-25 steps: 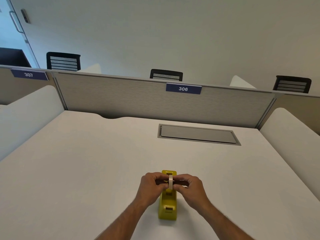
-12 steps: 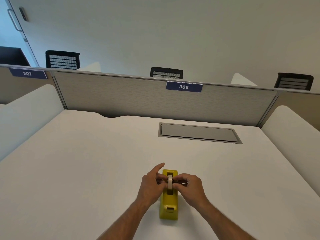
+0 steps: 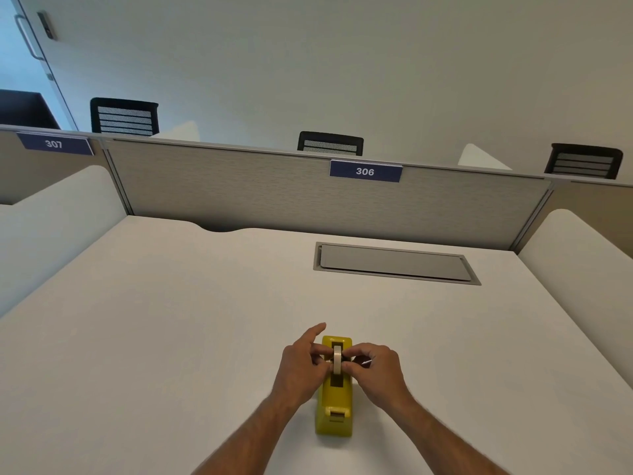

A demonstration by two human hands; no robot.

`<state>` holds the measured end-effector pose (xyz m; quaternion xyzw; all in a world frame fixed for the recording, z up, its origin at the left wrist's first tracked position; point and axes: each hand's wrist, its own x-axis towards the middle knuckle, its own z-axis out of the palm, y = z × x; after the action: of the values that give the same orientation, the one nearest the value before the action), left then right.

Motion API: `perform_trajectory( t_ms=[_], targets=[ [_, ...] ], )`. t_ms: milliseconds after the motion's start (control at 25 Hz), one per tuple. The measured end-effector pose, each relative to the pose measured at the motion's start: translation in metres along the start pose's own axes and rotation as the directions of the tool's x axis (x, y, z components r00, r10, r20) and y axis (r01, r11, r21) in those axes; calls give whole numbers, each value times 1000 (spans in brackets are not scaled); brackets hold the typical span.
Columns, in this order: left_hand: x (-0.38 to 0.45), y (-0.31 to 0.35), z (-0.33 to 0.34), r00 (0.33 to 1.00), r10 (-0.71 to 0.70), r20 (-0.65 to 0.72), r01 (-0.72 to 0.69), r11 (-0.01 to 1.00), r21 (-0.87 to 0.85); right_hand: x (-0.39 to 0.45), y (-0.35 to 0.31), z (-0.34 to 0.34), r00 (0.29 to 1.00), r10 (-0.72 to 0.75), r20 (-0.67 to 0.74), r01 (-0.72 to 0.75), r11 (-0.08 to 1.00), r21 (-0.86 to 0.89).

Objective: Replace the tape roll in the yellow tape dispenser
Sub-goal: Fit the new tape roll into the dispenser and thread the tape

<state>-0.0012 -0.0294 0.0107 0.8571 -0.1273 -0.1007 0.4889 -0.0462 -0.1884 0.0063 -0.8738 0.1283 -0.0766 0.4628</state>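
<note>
The yellow tape dispenser [image 3: 335,409] stands on the white desk [image 3: 171,337], its cutter end toward me. A pale tape roll [image 3: 337,359] sits upright, edge-on, in the dispenser's slot. My left hand [image 3: 301,366] pinches the roll from the left side, with the index finger lifted and pointing away. From the right, my right hand [image 3: 375,373] pinches the roll's hub with thumb and fingertips. The hub and the lower part of the roll are hidden by my fingers.
A grey cable hatch [image 3: 394,262] lies flush in the desk behind the dispenser. A fabric partition [image 3: 239,190] with the label 306 closes the back. White side dividers [image 3: 582,262] stand left and right. Black chairs show beyond the partition.
The roll has sunk lower into the dispenser's slot with both hands still on it. My left index finger has lifted off and points forward.
</note>
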Motion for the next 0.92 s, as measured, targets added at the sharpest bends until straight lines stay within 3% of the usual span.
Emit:
perform_trajectory(
  t_ms=[440,720,920],
  targets=[
    [2,-2,1,999,41,15,-42,994,105,2,2,2,999,-50,-10,49,996,-73],
    [1,-8,-2,973,199,116,-227,908,353,1,3,1,988,-152,17,153,978,-139],
    [0,-14,0,953,273,133,-303,873,383,2,6,1,985,-172,30,175,973,-153]
  ],
)
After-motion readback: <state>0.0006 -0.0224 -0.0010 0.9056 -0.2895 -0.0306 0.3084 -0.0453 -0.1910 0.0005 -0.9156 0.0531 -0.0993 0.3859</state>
